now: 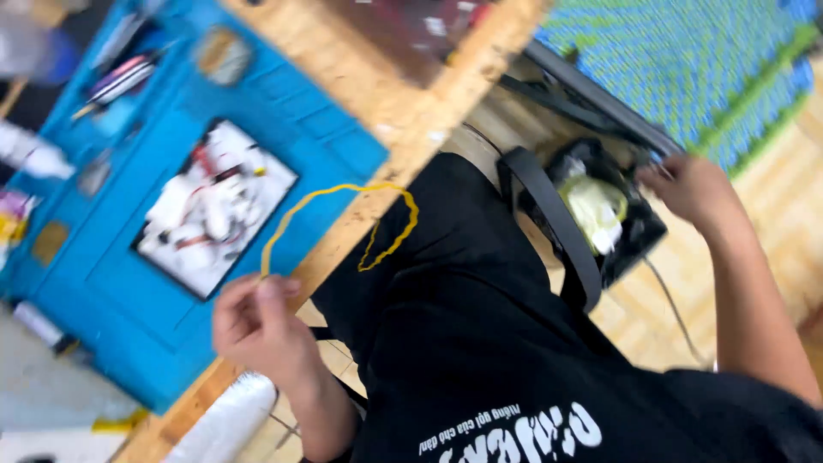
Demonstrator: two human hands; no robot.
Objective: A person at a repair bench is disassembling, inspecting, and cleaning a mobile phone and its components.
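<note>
My left hand (pixel 255 321) pinches one end of a thin yellow wire (pixel 343 210), which loops up and to the right over the wooden table edge (pixel 403 120). My right hand (pixel 696 190) reaches down to the right side, at the rim of a black bag (pixel 630 227) on the floor. Whether its fingers grip the rim is unclear. Inside the bag lies a coil of pale yellow-green material (pixel 596 206). My black trousers and black shirt fill the middle of the view.
A blue work mat (pixel 129 283) covers the table, with a white device with small parts (pixel 214 206) on it. Tools (pixel 120 81) lie at the mat's far left. A black strap (pixel 553 227) runs beside the bag. A blue-green woven mat (pixel 686 60) lies on the floor.
</note>
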